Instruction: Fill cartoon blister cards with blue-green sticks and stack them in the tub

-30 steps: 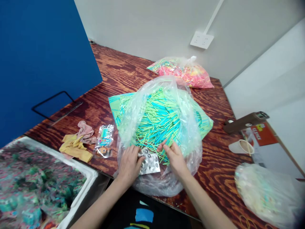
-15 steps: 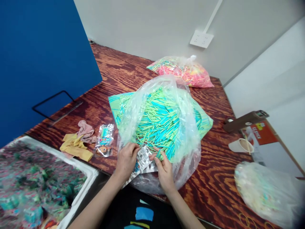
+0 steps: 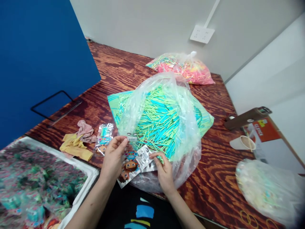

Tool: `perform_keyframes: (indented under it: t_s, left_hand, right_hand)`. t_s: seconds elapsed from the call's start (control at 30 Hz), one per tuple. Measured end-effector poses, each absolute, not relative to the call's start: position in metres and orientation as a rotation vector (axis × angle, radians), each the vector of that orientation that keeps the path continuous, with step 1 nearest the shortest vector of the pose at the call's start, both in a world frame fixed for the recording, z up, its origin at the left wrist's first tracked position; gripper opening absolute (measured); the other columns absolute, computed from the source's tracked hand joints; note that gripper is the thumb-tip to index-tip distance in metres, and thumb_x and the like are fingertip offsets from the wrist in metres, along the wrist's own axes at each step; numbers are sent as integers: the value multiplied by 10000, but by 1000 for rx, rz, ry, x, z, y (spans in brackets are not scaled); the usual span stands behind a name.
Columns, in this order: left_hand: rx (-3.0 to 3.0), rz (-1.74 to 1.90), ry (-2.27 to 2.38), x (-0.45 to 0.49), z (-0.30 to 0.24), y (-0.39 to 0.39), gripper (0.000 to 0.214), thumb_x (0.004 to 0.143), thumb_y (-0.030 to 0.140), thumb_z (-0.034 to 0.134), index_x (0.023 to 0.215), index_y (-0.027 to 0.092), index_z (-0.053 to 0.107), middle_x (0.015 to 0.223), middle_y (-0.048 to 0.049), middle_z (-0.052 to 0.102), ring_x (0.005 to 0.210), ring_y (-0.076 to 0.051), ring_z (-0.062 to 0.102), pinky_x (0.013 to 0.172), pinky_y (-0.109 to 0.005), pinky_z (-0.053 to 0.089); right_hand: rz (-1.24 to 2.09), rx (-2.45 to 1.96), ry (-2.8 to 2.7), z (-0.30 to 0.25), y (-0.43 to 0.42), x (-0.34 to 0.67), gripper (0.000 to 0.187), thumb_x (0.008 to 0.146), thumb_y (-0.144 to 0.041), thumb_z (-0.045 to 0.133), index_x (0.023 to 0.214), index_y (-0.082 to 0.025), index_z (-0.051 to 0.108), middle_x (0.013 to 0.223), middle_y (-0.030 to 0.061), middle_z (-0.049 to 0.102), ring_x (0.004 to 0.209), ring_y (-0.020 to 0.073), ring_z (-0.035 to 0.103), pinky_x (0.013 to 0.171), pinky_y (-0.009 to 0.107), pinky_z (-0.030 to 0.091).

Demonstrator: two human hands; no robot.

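Note:
My left hand pinches the top edge of a small clear printed packet with a cartoon figure on it, lifted off the table. My right hand is closed on a few green and blue sticks at the packet's right edge. Both hands are at the near edge of a big clear bag heaped with green and blue sticks.
A filled packet and yellow and pink balloons lie to the left. A white tray of filled packets is at the near left. A bag of pink sticks, a paper cup, a box and another clear bag are around.
My left hand lifted the packet from the bag's edge and moved left. My right hand drew back from the stick heap with a few sticks to the packet.

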State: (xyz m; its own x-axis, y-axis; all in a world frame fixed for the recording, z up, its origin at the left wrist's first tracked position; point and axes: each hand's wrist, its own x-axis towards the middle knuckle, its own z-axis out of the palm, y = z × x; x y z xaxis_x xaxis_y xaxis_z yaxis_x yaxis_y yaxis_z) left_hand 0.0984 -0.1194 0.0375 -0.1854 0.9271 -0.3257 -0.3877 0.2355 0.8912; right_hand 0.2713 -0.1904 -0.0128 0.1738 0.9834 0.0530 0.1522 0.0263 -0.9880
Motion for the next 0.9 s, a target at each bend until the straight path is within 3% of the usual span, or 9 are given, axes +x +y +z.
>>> perform_keyframes:
  t_s: [0.1,0.33,0.5,0.73,0.9]
  left_hand:
    - [635,1226,1255,103,31,-126,360,594,358,847,794,148,635,646,46,590,560,-82,531,552,-186,422]
    - [1077,1080,1398,110,7,-119,231,816,393,642,752,177,595,593,60,484,544,-95,429,523,-206,330]
    - [1203,1081,1425,117,6,-106,252,890,374,517,707,200,508,633,49,485,603,-116,453,581,-219,352]
    - [799,1086,1242,117,9,-106,304,715,419,731,846,179,599,653,61,516,566,-86,445,537,-192,333]
    - [862,1014,1195,115,6,-110,295,683,395,778,724,139,638,586,53,514,538,-70,427,518,-183,319]
  right_hand:
    - [968,-1376,-1196,-15,-190,271,170,976,-282,479,925,-209,625,929,29,667,935,186,625,865,308,451]
    - [954,-1377,-1192,-21,-191,270,169,977,-290,484,932,-212,628,901,26,664,910,187,623,853,310,450]
    - [943,-1369,-1206,-23,-190,269,159,971,-271,493,947,-222,642,931,32,671,900,188,618,846,313,446]
    - [960,-1374,-1206,-24,-192,269,164,980,-273,480,949,-227,635,905,27,658,898,190,617,837,308,443]
    - [959,-1356,-1197,-22,-191,269,152,974,-264,491,934,-228,633,891,19,649,886,182,615,833,296,440]
